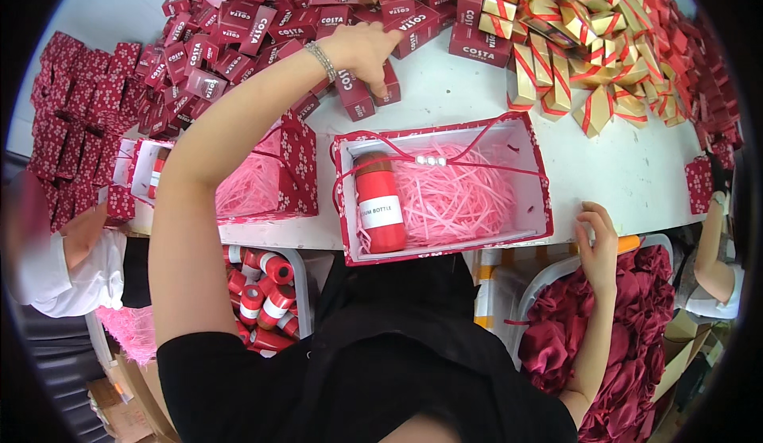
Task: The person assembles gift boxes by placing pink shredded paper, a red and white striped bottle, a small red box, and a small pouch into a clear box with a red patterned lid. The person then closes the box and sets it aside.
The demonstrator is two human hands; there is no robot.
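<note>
My left hand (364,52) reaches into a pile of small burgundy boxes (246,18), fingers apart and touching the boxes at its front; one small box (354,103) stands just below them. My right hand (596,244) is open at the table's front edge, fingers loosely bent. Before me lies an open floral gift box (522,220) with cord handles, holding a red bottle (380,224) on the left and pink shredded paper (453,201). A second floral box (294,185) with pink shreds sits behind my left forearm.
Gold boxes with red ribbons (596,69) heap at back right, stacked floral boxes (79,117) at left. Below the table are bins of red bottles (270,300) and dark red fabric (620,340). Co-workers' arms show at left (79,240) and right (711,252).
</note>
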